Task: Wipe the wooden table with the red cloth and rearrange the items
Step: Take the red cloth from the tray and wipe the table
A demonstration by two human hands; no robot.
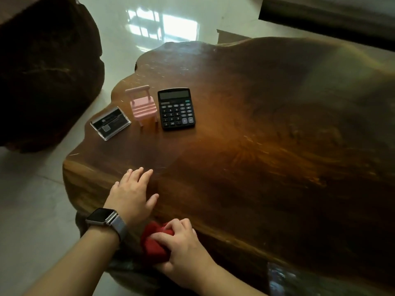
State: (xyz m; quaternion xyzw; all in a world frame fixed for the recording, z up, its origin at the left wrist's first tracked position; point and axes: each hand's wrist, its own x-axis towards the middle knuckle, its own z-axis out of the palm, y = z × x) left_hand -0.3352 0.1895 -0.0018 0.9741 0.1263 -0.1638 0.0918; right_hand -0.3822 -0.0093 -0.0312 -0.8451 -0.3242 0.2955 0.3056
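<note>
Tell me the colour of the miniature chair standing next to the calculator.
Pale pink. The miniature chair shows clearly in the head view, left of the black calculator.

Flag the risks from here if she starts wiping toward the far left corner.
1. The card holder sits close to the wooden table edge; a sweep from the red cloth could likely push it onto the floor.
2. The pink toy chair stands upright on thin legs, so a brush may tip it against the calculator.
3. The left hand lies flat in the wiping path of the right hand.
</note>
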